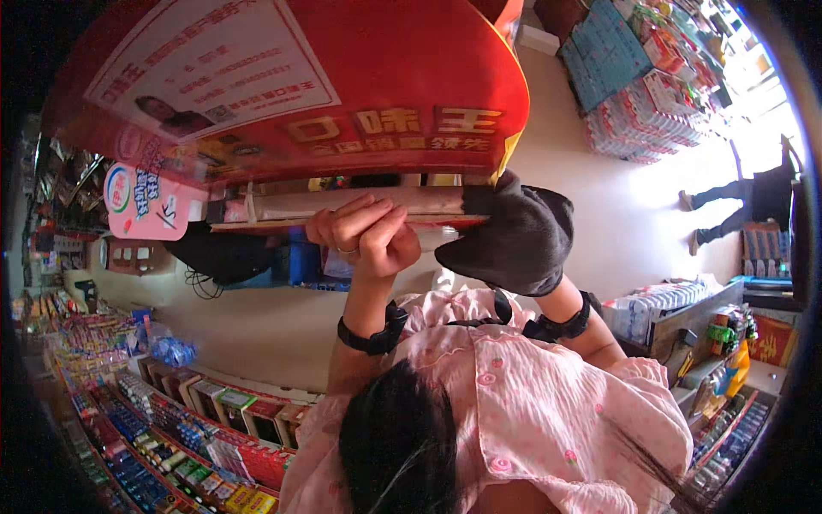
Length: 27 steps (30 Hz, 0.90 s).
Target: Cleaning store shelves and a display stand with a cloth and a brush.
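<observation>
A big red display stand [411, 77] with a printed white poster fills the upper middle. Its cardboard-coloured shelf board [300, 206] runs along its lower edge. My left hand [366, 233], with a ring and a black wristband, curls its fingers over the edge of this board. My right hand is hidden inside a dark grey cloth [514, 244], which presses against the board's right end and the red stand's corner. Only the right forearm with its black wristband [561, 327] shows. My pink shirt and dark hair fill the lower middle.
Shelves of packaged snacks and sweets [163, 428] curve along the lower left. Stacked packs of bottled water [638, 116] stand at the upper right. Another person [753, 201] stands by the bright doorway at far right. A counter with goods [711, 343] is at the right.
</observation>
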Each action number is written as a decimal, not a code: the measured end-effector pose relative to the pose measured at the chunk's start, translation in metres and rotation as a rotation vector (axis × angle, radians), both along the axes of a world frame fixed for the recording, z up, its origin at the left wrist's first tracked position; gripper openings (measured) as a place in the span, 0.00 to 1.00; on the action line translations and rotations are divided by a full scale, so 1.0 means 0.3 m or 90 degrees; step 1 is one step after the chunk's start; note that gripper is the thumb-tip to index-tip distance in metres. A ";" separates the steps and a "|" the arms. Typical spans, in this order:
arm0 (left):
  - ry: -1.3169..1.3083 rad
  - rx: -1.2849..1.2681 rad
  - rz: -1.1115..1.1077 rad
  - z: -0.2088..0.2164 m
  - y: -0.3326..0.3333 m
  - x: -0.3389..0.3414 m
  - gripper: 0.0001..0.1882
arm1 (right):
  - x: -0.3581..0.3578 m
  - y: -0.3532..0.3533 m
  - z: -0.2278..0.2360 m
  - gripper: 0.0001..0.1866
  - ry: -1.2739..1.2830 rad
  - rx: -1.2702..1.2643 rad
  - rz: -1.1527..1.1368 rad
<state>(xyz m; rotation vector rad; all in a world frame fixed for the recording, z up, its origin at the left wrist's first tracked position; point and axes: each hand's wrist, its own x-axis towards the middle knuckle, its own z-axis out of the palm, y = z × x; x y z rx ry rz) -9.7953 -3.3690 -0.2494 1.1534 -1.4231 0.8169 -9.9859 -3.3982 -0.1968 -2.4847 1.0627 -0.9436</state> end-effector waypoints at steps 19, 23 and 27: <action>0.012 0.006 -0.016 -0.022 0.011 0.009 0.04 | 0.030 0.026 0.008 0.31 0.035 -0.023 -0.012; 0.013 -0.013 -0.022 -0.017 -0.003 -0.002 0.03 | -0.007 0.015 0.009 0.31 -0.030 -0.084 0.030; 0.015 -0.014 -0.023 -0.030 -0.001 0.001 0.03 | -0.007 0.002 0.100 0.22 0.156 -0.086 0.057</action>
